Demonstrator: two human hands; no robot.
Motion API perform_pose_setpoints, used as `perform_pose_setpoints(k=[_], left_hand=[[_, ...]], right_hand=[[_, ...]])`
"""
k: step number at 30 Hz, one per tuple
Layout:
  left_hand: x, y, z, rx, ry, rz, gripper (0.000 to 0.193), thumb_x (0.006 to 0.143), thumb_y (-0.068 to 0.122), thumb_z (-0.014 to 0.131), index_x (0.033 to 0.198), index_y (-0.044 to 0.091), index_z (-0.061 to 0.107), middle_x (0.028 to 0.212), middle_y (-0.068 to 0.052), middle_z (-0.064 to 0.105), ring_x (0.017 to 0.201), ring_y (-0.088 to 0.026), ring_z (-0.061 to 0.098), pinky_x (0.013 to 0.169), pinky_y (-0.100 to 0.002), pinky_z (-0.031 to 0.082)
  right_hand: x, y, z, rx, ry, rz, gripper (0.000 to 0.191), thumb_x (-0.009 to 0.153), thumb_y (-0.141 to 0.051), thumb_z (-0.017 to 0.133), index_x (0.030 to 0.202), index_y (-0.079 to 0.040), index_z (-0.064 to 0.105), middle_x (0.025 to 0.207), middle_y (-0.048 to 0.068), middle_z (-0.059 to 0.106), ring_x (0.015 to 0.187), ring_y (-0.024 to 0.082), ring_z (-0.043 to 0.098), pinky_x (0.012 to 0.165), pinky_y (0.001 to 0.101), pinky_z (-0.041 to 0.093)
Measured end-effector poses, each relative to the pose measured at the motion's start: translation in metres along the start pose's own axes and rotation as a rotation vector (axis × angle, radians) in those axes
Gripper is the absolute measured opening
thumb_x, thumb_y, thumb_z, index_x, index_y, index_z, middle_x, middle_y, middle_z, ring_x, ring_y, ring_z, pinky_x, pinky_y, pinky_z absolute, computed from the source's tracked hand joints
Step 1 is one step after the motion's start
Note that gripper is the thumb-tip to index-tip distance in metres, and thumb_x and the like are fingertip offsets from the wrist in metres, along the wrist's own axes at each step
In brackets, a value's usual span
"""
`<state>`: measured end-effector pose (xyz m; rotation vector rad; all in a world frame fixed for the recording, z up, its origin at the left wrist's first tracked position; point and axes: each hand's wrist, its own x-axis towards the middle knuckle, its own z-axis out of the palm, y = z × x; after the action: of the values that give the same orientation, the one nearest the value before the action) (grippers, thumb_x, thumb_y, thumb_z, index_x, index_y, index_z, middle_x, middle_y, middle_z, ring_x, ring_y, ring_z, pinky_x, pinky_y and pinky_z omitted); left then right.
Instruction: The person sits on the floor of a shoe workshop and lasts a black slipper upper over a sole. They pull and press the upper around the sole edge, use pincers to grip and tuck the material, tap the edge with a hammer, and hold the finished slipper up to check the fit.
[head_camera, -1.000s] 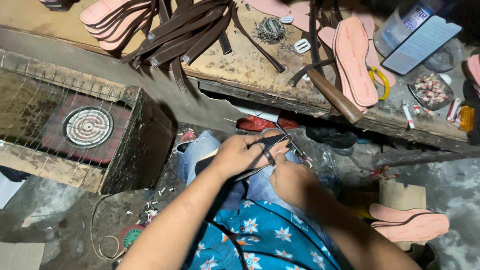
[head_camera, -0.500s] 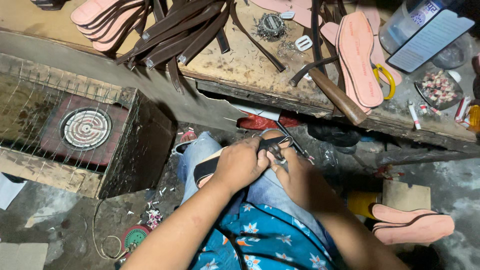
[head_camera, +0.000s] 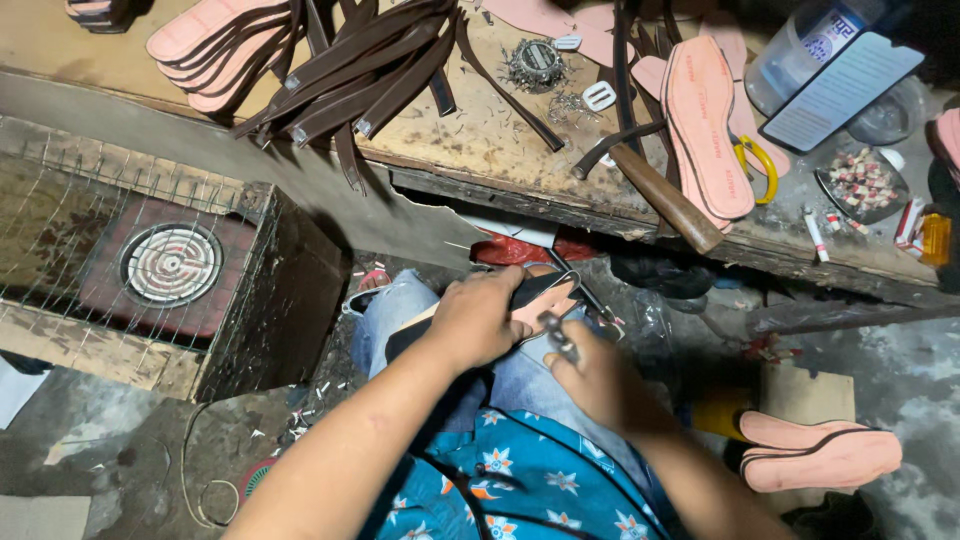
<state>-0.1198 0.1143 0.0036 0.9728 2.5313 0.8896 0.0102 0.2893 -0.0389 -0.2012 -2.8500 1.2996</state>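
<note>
My left hand (head_camera: 478, 318) presses down on a pink shoe sole with a dark strap (head_camera: 545, 294) that rests on my lap, over blue jeans. My right hand (head_camera: 592, 376) sits just right of it and grips a small metal tool (head_camera: 558, 335) whose tip touches the sole's edge. Both hands are close together below the workbench edge. The part of the sole under my left palm is hidden.
A worn wooden workbench (head_camera: 470, 135) holds dark leather straps (head_camera: 365, 70), pink soles (head_camera: 705, 125), a wooden-handled hammer (head_camera: 665, 200), a plastic bottle (head_camera: 805, 45) and a dish of small pieces (head_camera: 862, 180). A coil heater in a wire-covered box (head_camera: 170, 265) stands left. More pink soles (head_camera: 820, 455) lie lower right.
My hands have drawn closer over the sole on my lap; the right hand has dropped slightly lower with the tool. The view has shifted a little.
</note>
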Motion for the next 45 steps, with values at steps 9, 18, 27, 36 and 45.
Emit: perform_pose_setpoints(k=[9,18,27,36,45], left_hand=[[-0.023,0.029,-0.041,-0.61,0.43,0.227,0.062,0.08,0.018,0.08,0.134,0.004,0.053,0.118,-0.014,0.068,0.113,-0.026,0.067,0.098,-0.036,0.053],[-0.122,-0.04,-0.077,-0.77,0.157,-0.215,0.043,0.08,0.004,0.073,0.123,0.003,0.064,0.097,-0.006,0.072,0.089,-0.013,0.068,0.079,-0.029,0.057],[-0.166,-0.043,-0.057,-0.432,0.155,-0.271,0.044,0.078,0.008,0.08,0.121,0.008,0.074,0.098,-0.013,0.079,0.086,-0.018,0.075,0.078,-0.032,0.058],[-0.153,-0.056,-0.037,-0.029,0.479,0.01,0.045,0.08,0.02,0.08,0.122,0.006,0.07,0.122,-0.012,0.073,0.105,-0.032,0.071,0.089,-0.041,0.056],[-0.157,-0.041,-0.014,0.083,0.564,-0.015,0.044,0.081,0.016,0.078,0.123,0.007,0.069,0.125,-0.011,0.073,0.105,-0.027,0.072,0.088,-0.037,0.056]], right_hand=[[0.01,-0.056,-0.04,0.233,0.356,0.035,0.059,0.069,-0.017,0.09,0.117,-0.005,0.058,0.098,0.008,0.068,0.086,0.013,0.066,0.078,0.0311,0.055],[0.027,-0.103,0.002,0.008,0.065,-0.521,0.028,0.081,-0.016,0.083,0.101,-0.008,0.065,0.091,0.011,0.069,0.085,0.031,0.068,0.076,0.0392,0.054],[0.028,-0.114,0.044,-0.033,-0.075,-0.572,0.023,0.078,-0.011,0.075,0.099,-0.008,0.066,0.088,0.012,0.072,0.085,0.035,0.07,0.075,0.0442,0.053],[0.01,-0.13,0.035,-0.122,-0.055,-0.213,0.031,0.088,-0.024,0.07,0.112,-0.007,0.057,0.094,0.016,0.072,0.088,0.037,0.07,0.077,0.045,0.053],[-0.002,-0.105,0.031,-0.079,-0.63,0.134,0.043,0.089,-0.029,0.058,0.127,-0.01,0.055,0.112,0.017,0.072,0.11,0.033,0.068,0.095,0.0424,0.05]])
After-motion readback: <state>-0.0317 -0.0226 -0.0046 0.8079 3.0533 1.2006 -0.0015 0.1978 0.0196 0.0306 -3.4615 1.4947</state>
